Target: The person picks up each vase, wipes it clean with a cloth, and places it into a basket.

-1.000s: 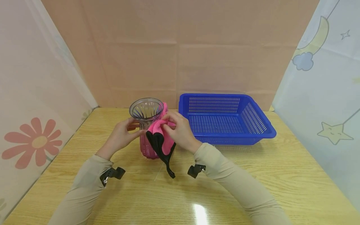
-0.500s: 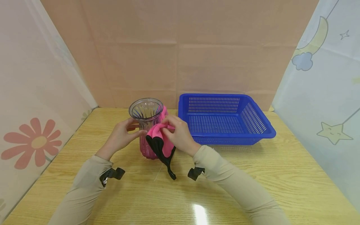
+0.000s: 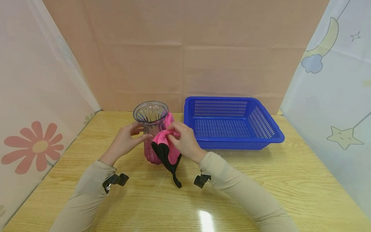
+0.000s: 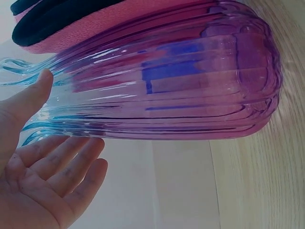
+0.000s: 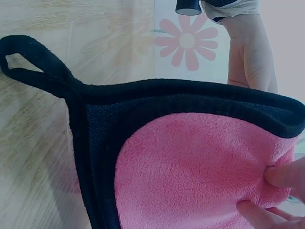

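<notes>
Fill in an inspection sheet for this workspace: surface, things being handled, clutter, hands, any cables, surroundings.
Surface: wood-grain table, with a bright reflection in the foreground.
Things being handled: ribbed glass vase, upright; pink-and-black cloth, bunched at the vase's right side, its black loop hanging down.
Clutter: blue basket, right of the vase, not held.
Hands: left hand holds the vase between thumb and fingers; right hand pinches the cloth's pink part.
Cables: nothing seen.
Surroundings: plain peach backdrop behind; pale patterned side panels, flower left, star right.

Screened tabletop booth (image 3: 130,25), wooden table (image 3: 290,180), peach backdrop (image 3: 185,64), flowered left sheet (image 3: 32,80), right sheet (image 3: 342,96) with moon (image 3: 332,38) and star (image 3: 345,137)
</notes>
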### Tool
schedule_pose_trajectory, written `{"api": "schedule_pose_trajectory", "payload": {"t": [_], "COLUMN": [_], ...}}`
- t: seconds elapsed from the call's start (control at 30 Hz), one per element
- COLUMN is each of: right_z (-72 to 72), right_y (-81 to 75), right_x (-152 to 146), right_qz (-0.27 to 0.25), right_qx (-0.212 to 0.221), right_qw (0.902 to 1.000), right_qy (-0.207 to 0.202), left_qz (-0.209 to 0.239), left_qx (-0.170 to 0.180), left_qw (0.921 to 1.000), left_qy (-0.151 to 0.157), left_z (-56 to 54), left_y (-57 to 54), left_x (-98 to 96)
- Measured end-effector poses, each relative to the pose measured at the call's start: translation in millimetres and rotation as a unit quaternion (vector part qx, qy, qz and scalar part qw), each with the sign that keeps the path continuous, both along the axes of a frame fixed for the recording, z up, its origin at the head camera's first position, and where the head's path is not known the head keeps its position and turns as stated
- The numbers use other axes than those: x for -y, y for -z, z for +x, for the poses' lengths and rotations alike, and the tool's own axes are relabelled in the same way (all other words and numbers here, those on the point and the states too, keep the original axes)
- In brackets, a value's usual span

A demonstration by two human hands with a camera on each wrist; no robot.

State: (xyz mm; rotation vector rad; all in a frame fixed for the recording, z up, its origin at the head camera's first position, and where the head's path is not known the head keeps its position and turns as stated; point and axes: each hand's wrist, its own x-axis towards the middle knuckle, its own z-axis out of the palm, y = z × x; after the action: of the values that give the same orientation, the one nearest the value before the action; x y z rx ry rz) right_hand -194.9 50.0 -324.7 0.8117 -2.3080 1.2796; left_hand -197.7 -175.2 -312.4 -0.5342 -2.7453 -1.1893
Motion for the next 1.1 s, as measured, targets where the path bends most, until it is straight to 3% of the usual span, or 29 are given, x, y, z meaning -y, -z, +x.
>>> {"api": "schedule_pose_trajectory", "payload": {"t": [1.1], "right_z": [0.7], "right_y": [10.3], "right_x": [-2.9], "right_qz": [0.036], "right_qx": [0.0], "right_qw": [0.9993], "right_qy": [0.008], "left_qz": [0.004], "left_qx": [-0.001], "left_qw": [0.9998], "left_qy": [-0.018], "left_z": [4.0], "left_y": [-0.5], "left_x": [-0.2]}}
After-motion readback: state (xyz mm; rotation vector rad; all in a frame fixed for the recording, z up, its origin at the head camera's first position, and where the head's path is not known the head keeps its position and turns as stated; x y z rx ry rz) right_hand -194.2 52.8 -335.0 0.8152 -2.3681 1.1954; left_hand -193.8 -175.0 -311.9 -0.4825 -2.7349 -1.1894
